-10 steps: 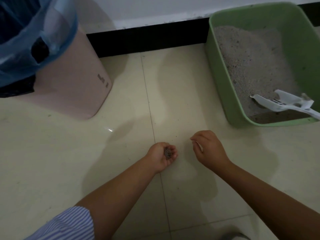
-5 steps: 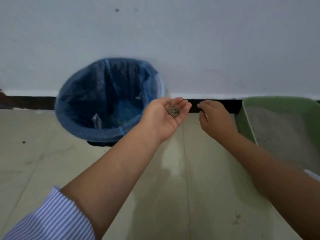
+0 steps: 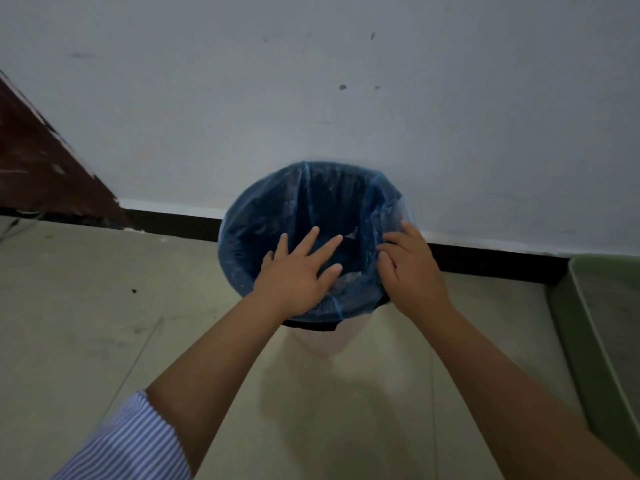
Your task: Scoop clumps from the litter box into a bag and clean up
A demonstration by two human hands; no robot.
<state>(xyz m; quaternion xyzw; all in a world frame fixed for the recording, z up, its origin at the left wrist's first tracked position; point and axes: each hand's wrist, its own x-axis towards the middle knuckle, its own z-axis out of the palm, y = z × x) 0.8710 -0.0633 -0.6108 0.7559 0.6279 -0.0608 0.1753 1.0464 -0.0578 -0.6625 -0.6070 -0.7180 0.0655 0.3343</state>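
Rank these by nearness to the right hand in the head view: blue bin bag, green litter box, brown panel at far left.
1. Blue bin bag: the right hand touches its right rim.
2. Green litter box: floor, right edge.
3. Brown panel: far left, against the wall.

Your blue bag (image 3: pixel 263 237) lines a pale bin (image 3: pixel 323 341) that stands upright on the floor against the wall's black skirting. The bag's mouth is open, its rim folded over the bin's edge. Your green litter box (image 3: pixel 595 341) sits on the floor to the right of the bin, apart from it, holding grey litter (image 3: pixel 620 306).
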